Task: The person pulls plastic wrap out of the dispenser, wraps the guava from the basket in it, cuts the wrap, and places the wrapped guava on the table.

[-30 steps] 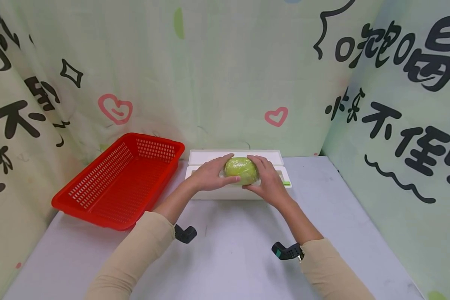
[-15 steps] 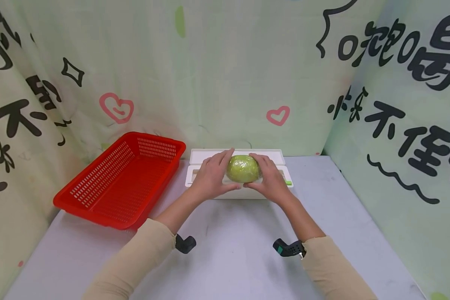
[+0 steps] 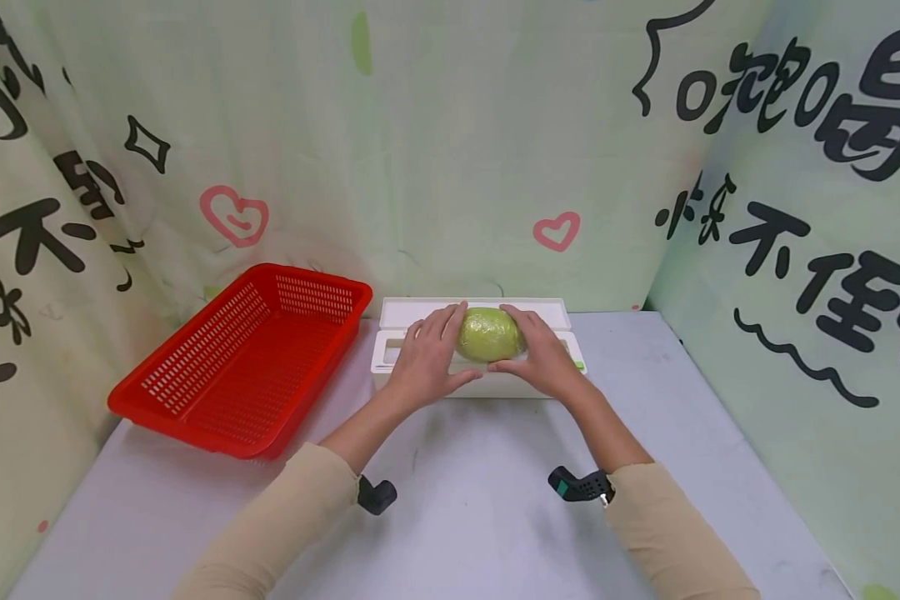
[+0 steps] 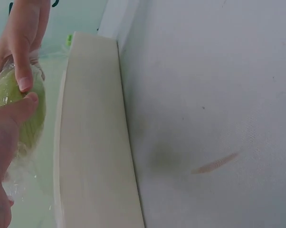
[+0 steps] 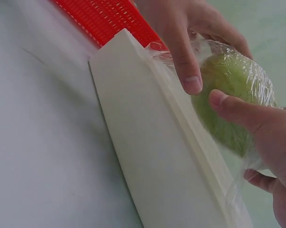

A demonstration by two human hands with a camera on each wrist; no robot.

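Observation:
A green, smooth oval fruit or vegetable [image 3: 489, 335] wrapped in clear cling film is held up between both hands. My left hand [image 3: 429, 354] grips its left side, fingers up along it and thumb low at the front. From the right, my right hand [image 3: 542, 354] holds it, its fingers over the side and its thumb under the front. In the right wrist view the thumbtips come close together on the wrapped produce [image 5: 231, 78], and loose film sticks out at both ends. Behind and below it stands a long white box [image 3: 510, 386] with its lid raised.
A red slotted plastic basket [image 3: 228, 375] stands on the left of the pale table [image 3: 450, 517]. A small green piece [image 3: 579, 365] sits at the white box's right end. Printed curtains [image 3: 450, 150] close off the back and sides.
Both hands have turned the wrapped produce slightly and moved it a little to the right and up in view. My left thumb has slid from its front to its lower edge.

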